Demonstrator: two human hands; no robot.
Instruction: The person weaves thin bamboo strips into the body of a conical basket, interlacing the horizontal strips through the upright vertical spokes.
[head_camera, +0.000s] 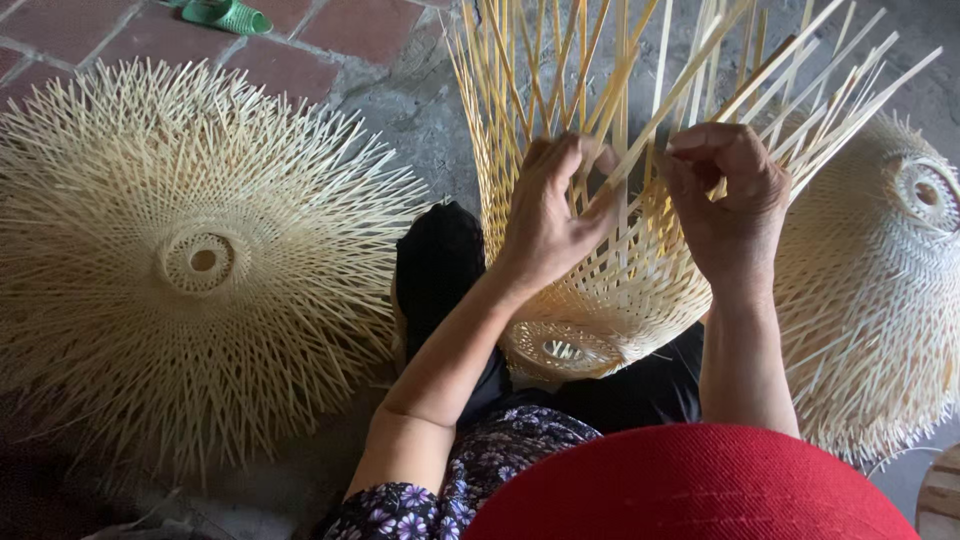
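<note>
Left hand: the left hand (548, 215) lies against the woven wall of the half-made basket (610, 290), its fingers curled and closed around a few of the pale strips near their upper part
Right hand: the right hand (725, 200) is closed in a pinch, thumb and forefinger holding one bamboo strip (700, 110) that slants up to the right
Half-made basket: it rests on the person's lap between the two forearms, tilted so that its small round woven ring (562, 348) faces the camera; the lower wall is tightly woven, the upper part is loose
Loose strips: many long unwoven ends fan upward and outward past both hands
Left of the lap: a wide, flat woven piece (200, 260) with a round hole at its centre lies on the floor, its strip ends bristling all around the edge
Right of the lap: a dome-shaped woven piece (880, 290) lies just beside the right forearm, a round ring near its top
Floor: red tiles (330, 30) and grey cement; a green sandal (225, 14) lies at the top edge
Foreground: the red brim of a hat (690, 485) and a flowered sleeve (470, 475)
</note>
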